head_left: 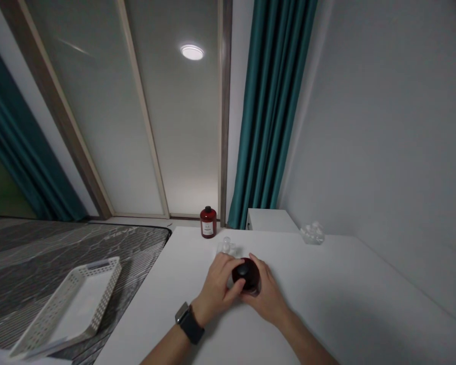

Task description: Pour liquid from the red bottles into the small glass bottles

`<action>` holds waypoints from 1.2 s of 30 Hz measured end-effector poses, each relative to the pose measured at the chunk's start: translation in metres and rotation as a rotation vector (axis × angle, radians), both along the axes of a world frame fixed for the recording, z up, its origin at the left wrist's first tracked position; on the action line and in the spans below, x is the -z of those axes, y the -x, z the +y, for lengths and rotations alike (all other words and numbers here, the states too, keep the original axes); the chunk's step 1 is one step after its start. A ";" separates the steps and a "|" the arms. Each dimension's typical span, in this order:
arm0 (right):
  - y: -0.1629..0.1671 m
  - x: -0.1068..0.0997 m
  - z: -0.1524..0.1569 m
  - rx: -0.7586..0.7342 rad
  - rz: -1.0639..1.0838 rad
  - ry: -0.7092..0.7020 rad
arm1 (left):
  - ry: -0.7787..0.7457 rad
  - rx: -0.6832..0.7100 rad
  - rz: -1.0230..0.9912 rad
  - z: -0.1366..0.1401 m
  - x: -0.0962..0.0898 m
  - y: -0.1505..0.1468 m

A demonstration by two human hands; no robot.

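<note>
A dark red bottle [253, 278] with a black cap [243, 270] stands on the white table [327, 304], seen from above. My right hand [265, 294] is wrapped around the right side of its body. My left hand [221, 284], with a black watch on the wrist, has thumb and forefinger closed about the cap from the left. Just behind my left fingers lies a clear, see-through object [226, 246], partly covered by the hand. Farther back, another red bottle [208, 223] with a white label and black cap stands upright near the table's far edge.
A crumpled-looking clear object [312, 233] rests at the table's back right. To the left, lower than the tabletop, a white perforated basket [108, 289] sits on a grey patterned surface [19, 268]. A white cabinet [271, 219] stands behind the table, beside the teal curtain [271, 111].
</note>
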State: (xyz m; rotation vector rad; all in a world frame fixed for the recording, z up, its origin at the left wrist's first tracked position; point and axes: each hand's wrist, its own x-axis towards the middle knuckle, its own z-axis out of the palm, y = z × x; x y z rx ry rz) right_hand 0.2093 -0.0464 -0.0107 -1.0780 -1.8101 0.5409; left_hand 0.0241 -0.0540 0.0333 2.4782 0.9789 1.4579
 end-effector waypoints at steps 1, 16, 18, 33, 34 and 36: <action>-0.001 0.000 0.001 0.010 -0.021 -0.026 | 0.012 -0.008 -0.005 0.000 0.001 -0.002; 0.002 -0.006 -0.002 -0.064 -0.025 0.005 | 0.220 0.019 -0.151 -0.005 -0.008 -0.015; 0.002 -0.005 -0.001 -0.059 -0.024 -0.010 | 0.215 0.012 -0.167 -0.005 -0.006 -0.015; 0.023 0.000 -0.006 0.016 -0.041 -0.142 | 0.269 -0.114 -0.382 -0.006 -0.001 -0.016; 0.023 -0.002 -0.007 0.000 -0.049 -0.143 | 0.270 -0.106 -0.386 -0.006 0.000 -0.014; 0.019 -0.006 -0.010 -0.032 -0.060 -0.126 | 0.269 -0.070 -0.363 -0.007 0.004 -0.011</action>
